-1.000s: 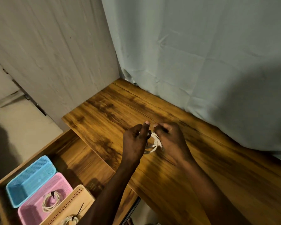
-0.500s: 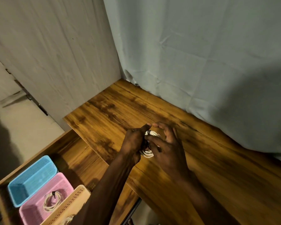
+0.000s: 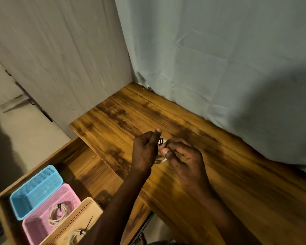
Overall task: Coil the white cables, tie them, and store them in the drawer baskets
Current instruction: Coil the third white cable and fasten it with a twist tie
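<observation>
Nearest, bottom left: open drawer (image 3: 74,156) is holding three baskets side by side. Beige basket (image 3: 72,225) is sitting closest, with a coiled cable (image 3: 76,236) and a black tie in it, partly hidden by the forearm. Pink basket (image 3: 42,225) is touching it, holding a second tied coil (image 3: 57,215). Blue basket (image 3: 36,190) is sitting just beyond, nothing showing inside.

Further out, both hands are working over the wooden desktop (image 3: 228,174), close together. Left hand (image 3: 145,151) is curled, thumb and fingers closed together on the edge of a white cable coil (image 3: 160,142), thumb tip pointing up. Right hand (image 3: 184,158) is pinching the same coil from the other side, fingertips pressed tight, remaining fingers loosely bent. A small black tie (image 3: 161,140) is sitting on the coil right between the two pinches. Most of the coil is hidden behind the fingers; a bit of white is showing lower down between the hands. Can't tell whether the coil is touching the desk.

Beyond that, a pale grey-blue curtain (image 3: 219,59) is hanging down to the desk's far edge, and a light wood-grain panel (image 3: 60,50) is standing at the left.
</observation>
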